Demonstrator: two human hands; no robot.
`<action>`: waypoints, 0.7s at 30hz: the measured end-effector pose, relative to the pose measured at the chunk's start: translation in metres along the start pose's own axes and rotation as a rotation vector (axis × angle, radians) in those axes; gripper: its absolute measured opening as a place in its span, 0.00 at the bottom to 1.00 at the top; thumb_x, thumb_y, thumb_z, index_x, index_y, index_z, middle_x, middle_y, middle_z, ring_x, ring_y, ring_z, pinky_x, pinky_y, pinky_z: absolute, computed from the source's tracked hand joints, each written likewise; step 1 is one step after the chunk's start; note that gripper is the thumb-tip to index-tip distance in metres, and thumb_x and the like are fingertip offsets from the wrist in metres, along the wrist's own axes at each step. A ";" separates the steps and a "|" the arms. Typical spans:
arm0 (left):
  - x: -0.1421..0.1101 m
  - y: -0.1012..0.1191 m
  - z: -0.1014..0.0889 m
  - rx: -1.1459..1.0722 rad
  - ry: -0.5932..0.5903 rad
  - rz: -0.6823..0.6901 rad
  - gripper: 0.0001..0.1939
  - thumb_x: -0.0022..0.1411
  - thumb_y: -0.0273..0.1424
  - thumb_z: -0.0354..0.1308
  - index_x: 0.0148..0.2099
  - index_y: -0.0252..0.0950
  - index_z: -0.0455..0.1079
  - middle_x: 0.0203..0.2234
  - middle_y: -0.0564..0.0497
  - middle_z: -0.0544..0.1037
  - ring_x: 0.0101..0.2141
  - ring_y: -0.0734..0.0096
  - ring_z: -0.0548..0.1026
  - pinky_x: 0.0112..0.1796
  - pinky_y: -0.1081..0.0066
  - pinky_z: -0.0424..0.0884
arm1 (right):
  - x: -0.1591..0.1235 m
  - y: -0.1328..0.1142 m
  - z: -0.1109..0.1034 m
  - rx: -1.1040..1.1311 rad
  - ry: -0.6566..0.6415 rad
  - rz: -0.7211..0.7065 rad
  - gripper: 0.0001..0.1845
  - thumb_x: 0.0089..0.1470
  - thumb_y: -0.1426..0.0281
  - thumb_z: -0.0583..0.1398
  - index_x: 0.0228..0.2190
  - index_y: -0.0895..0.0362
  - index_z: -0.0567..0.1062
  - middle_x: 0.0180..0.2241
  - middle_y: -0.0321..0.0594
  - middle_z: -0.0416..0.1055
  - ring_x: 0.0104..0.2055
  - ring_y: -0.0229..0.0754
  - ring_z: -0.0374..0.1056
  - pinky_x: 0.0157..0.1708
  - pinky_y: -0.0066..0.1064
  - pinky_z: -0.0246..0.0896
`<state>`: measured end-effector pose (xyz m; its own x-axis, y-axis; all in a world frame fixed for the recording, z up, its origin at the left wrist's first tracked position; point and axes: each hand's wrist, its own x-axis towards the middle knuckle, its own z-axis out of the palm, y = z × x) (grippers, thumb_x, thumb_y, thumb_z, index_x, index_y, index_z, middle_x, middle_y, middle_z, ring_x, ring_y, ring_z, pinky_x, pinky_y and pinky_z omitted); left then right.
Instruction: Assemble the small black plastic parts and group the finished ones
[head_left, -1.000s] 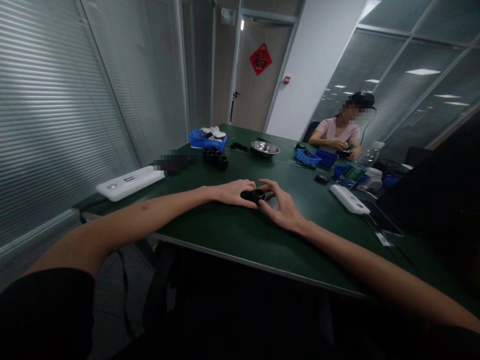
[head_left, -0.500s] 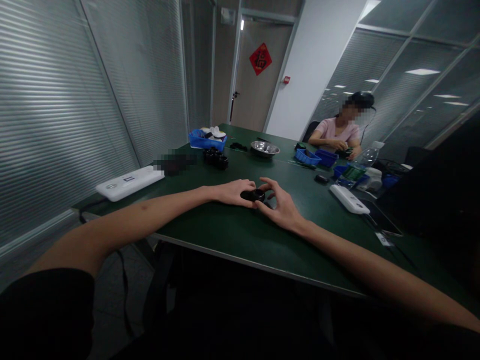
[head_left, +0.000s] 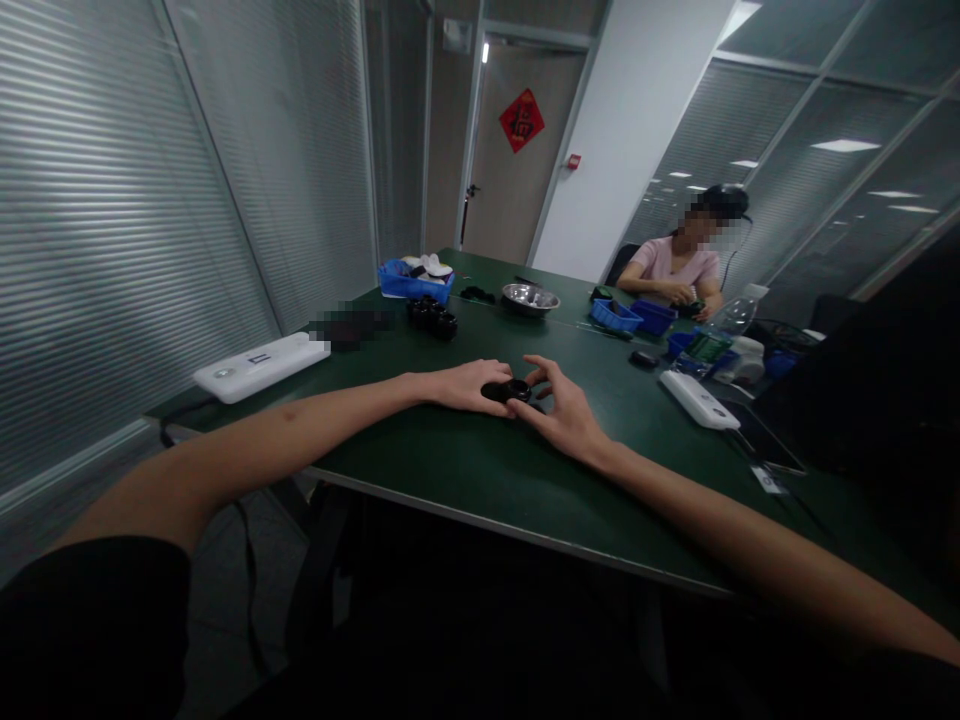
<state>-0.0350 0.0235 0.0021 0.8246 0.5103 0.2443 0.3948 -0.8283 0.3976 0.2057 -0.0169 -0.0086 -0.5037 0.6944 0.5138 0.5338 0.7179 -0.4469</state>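
A small round black part [head_left: 505, 391] lies on the dark green table [head_left: 465, 470], out at arm's length. My left hand [head_left: 466, 386] rests beside it on the left, fingers curled around its edge. From the right, my right hand [head_left: 560, 409] pinches the same part with thumb and fingertips. Both forearms lie stretched across the table. What the black part is exactly is too dark to make out.
A white flat device [head_left: 259, 366] lies at the left edge, another white device [head_left: 698, 399] at the right. Farther back are black parts [head_left: 433, 316], a blue tray [head_left: 414, 279], a metal bowl [head_left: 529, 297] and blue bins [head_left: 615, 314]. A seated person [head_left: 679, 271] works at the far end.
My right hand's fingers have shifted slightly on the black part. The arms and the left hand stay where they were.
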 end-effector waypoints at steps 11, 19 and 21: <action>0.002 -0.002 0.002 0.009 0.020 0.008 0.24 0.65 0.50 0.60 0.49 0.35 0.76 0.47 0.42 0.74 0.48 0.54 0.71 0.49 0.60 0.65 | -0.001 -0.002 -0.001 -0.016 0.002 -0.034 0.35 0.59 0.61 0.63 0.63 0.54 0.61 0.49 0.48 0.72 0.45 0.53 0.72 0.45 0.46 0.71; 0.001 -0.001 0.002 -0.001 0.012 -0.007 0.25 0.65 0.51 0.59 0.49 0.33 0.75 0.48 0.42 0.73 0.48 0.54 0.71 0.50 0.60 0.64 | -0.001 -0.001 -0.001 0.023 -0.020 -0.102 0.32 0.60 0.65 0.61 0.63 0.53 0.60 0.49 0.47 0.72 0.49 0.52 0.71 0.47 0.45 0.71; 0.001 0.001 0.000 0.002 0.002 -0.013 0.26 0.65 0.51 0.59 0.49 0.34 0.75 0.48 0.42 0.73 0.48 0.54 0.71 0.50 0.61 0.64 | -0.001 -0.001 0.000 0.005 0.000 -0.081 0.33 0.60 0.63 0.63 0.63 0.53 0.61 0.49 0.47 0.72 0.49 0.53 0.71 0.46 0.46 0.71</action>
<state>-0.0333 0.0230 0.0026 0.8184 0.5217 0.2409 0.4063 -0.8218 0.3994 0.2056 -0.0185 -0.0083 -0.5447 0.6341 0.5488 0.4879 0.7719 -0.4075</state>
